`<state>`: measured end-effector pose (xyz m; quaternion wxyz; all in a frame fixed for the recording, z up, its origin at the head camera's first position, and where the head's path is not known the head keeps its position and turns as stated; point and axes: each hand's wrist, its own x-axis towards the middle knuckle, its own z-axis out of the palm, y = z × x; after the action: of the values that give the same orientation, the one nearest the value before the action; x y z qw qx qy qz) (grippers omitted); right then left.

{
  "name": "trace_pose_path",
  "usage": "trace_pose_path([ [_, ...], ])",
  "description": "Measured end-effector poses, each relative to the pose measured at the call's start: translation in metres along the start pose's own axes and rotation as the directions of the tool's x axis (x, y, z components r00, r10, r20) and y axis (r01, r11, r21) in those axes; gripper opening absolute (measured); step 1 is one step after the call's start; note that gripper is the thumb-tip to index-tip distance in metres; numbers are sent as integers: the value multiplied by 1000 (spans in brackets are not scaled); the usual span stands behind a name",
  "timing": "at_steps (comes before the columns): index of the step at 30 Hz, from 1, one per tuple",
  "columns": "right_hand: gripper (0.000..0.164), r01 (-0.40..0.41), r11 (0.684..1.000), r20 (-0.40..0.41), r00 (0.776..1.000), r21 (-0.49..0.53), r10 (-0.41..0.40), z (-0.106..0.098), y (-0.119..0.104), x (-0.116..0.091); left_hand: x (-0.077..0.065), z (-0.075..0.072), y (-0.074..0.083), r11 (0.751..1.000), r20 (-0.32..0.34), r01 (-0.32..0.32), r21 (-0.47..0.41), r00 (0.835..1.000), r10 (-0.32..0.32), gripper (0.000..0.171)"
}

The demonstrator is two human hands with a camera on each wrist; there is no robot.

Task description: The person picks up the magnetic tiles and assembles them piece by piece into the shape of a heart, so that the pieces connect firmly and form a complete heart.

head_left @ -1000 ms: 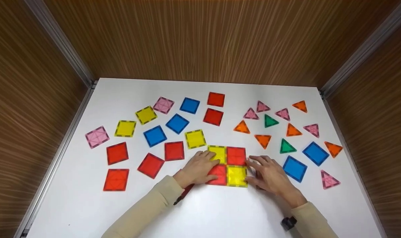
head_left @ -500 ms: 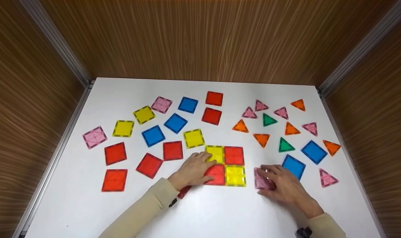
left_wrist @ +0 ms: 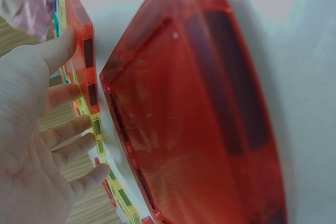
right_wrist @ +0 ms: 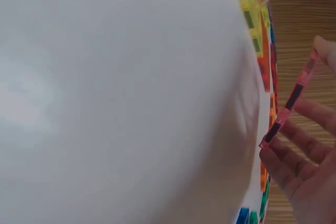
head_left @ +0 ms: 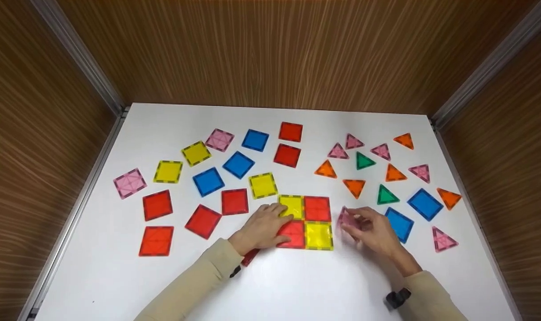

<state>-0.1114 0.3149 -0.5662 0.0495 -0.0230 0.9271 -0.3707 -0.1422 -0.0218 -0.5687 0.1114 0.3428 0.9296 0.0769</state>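
Observation:
My left hand (head_left: 262, 228) rests on the left side of a flat two-by-two block of square magnetic tiles. In it, a red tile (head_left: 317, 208) and a yellow tile (head_left: 319, 235) form the right column, with yellow above red on the left. Its fingers lie spread and fairly straight over the left column, as the left wrist view also shows. Just right of the block, my right hand (head_left: 378, 232) pinches a pink square tile (head_left: 345, 218) between thumb and fingers. That pink tile (right_wrist: 287, 106) appears edge-on, tilted, and raised off the table in the right wrist view.
Another red tile (head_left: 249, 257) lies partly hidden beneath the left wrist. Loose red, blue, yellow and pink squares spread left and behind, including a yellow square (head_left: 263, 185). Orange, pink and green triangles, such as a green one (head_left: 387, 195), lie right, near two blue squares (head_left: 425, 204).
My right hand left the block's right edge, took hold of the pink square on the table, then lifted and tilted it, moving slightly back and left. The left hand stayed on the block.

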Motion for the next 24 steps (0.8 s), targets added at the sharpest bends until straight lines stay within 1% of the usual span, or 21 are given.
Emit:
trace_pose_path([
  [2, 59, -92, 992, 17, 996, 84, 91, 1, -8, 7, 0, 0, 0, 1000, 2, 2, -11, 1000, -2, 67],
  [4, 58, -181, 970, 55, 983, 161, 174, 2, -15, 16, 0, 0, 0, 1000, 6, 1, -22, 1000, -1, 67],
  [7, 58, -303, 913, 117, 953, 272, 281, 5, -27, 29, 0, -1, 1, 1000, 15, 9, -29, 1000, -8, 67],
  [9, 66, -367, 875, 156, 930, 315, 333, 7, -32, 37, 0, -1, 1, 1000, 18, 15, -23, 1000, -15, 67],
  [11, 78, -420, 844, 185, 907, 333, 378, 10, -37, 45, 0, -1, 1, 1000, 18, 19, -15, 1000, -19, 68],
  [12, 83, -439, 834, 198, 898, 334, 393, 11, -39, 49, 0, -1, 2, 1000, 20, 19, -14, 1000, -19, 68],
  [14, 90, -471, 814, 218, 882, 340, 418, 14, -40, 54, -2, -1, 3, 1000, 20, 16, -9, 1000, -16, 68],
  [16, 91, -480, 802, 225, 877, 356, 426, 17, -40, 56, -3, -1, 3, 1000, 18, 10, -5, 1000, -10, 68],
  [19, 88, -464, 798, 216, 886, 384, 411, 19, -39, 58, -5, 0, 4, 1000, 7, 1, 2, 1000, -1, 67],
  [22, 87, -437, 811, 200, 899, 388, 389, 21, -39, 58, -5, 0, 4, 1000, -6, -6, 1, 1000, 6, 67],
  [24, 90, -432, 822, 197, 902, 370, 384, 21, -40, 58, -6, 1, 3, 1000, -10, -7, -2, 1000, 7, 67],
])
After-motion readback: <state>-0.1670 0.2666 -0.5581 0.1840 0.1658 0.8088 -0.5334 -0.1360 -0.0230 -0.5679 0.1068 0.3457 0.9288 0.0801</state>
